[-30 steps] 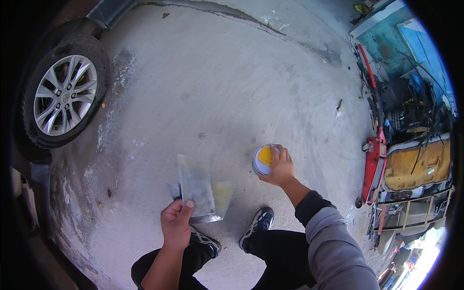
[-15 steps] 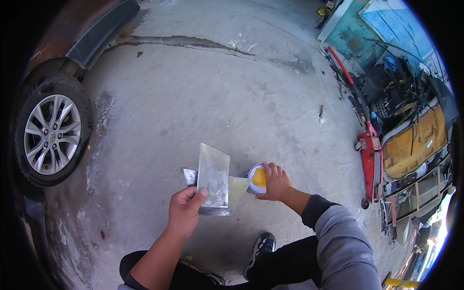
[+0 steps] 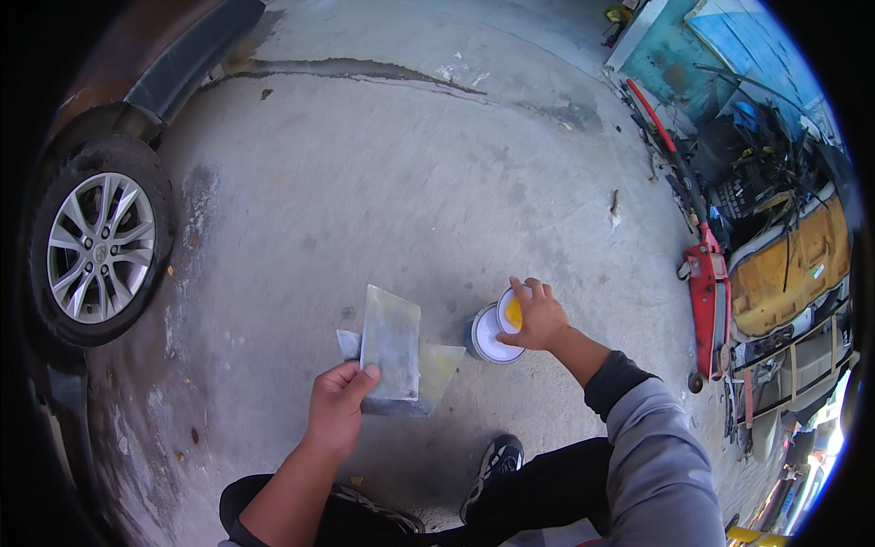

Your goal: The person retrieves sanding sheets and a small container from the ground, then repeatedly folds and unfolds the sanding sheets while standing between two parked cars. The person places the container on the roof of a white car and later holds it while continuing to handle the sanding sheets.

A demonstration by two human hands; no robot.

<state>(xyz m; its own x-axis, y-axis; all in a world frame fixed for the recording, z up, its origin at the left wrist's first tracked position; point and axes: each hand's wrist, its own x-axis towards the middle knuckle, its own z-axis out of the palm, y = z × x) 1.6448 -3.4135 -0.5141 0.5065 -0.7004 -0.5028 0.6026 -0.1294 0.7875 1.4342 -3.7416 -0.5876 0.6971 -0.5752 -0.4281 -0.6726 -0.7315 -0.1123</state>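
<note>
My left hand (image 3: 339,397) is closed on several thin flat spreader plates, thumb pressed on the front one. The front plate (image 3: 392,346) is grey, rectangular and smeared with pale residue. Behind it a yellowish plate (image 3: 441,369) sticks out to the right, and a grey corner (image 3: 349,344) shows at the left. With bent fingers my right hand (image 3: 540,319) grips a round white lid-like piece (image 3: 515,310) with a yellow patch, held over a can (image 3: 488,339). The can stands on the floor and has a pale, whitish round top, partly hidden by the piece.
A car wheel (image 3: 100,246) stands at the left under a dark reddish body. To the right lies a red floor jack (image 3: 706,301) with a long handle, beside piled car parts (image 3: 788,264). A crack (image 3: 351,68) runs across the concrete floor (image 3: 365,182) at the far side.
My right hand has lifted the yellow-patched piece off the can and up to the right, baring the can's pale top. The plates in my left hand have shifted slightly left.
</note>
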